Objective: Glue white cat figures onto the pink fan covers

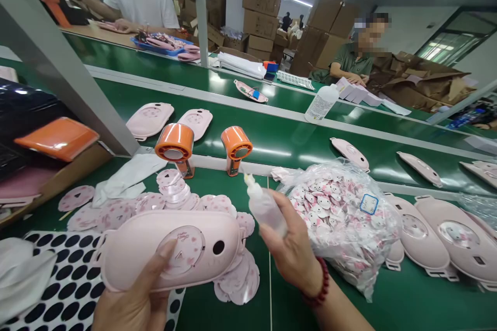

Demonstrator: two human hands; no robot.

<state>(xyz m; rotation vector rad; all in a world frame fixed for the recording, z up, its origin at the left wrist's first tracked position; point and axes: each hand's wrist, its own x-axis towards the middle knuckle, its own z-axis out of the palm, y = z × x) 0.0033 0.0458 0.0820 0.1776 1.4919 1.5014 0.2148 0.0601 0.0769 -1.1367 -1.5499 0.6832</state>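
Observation:
My left hand (pixel 135 289) grips a pale pink oval plastic shell (pixel 132 248), its thumb lying on the round printed disc (pixel 190 256) set in the middle. A dark round hole shows near the shell's right end. In my right hand (pixel 291 248) is a small translucent squeeze bottle (pixel 266 209), tilted with its yellowish nozzle up and to the left, apart from the shell. Loose pink printed discs (pixel 238 279) lie behind and beneath the shell. To the right of my right hand sits a clear plastic bag (pixel 349 212) full of small white cat-face pieces.
Two orange handheld fans (pixel 236 147) stand behind the discs. A sheet of black round stickers (pixel 66 274) lies at left. More pink shells (pixel 419 232) rest at right and on the green conveyor (pixel 272 139). A white bottle (pixel 322 103) stands farther back. Two people sit across the line.

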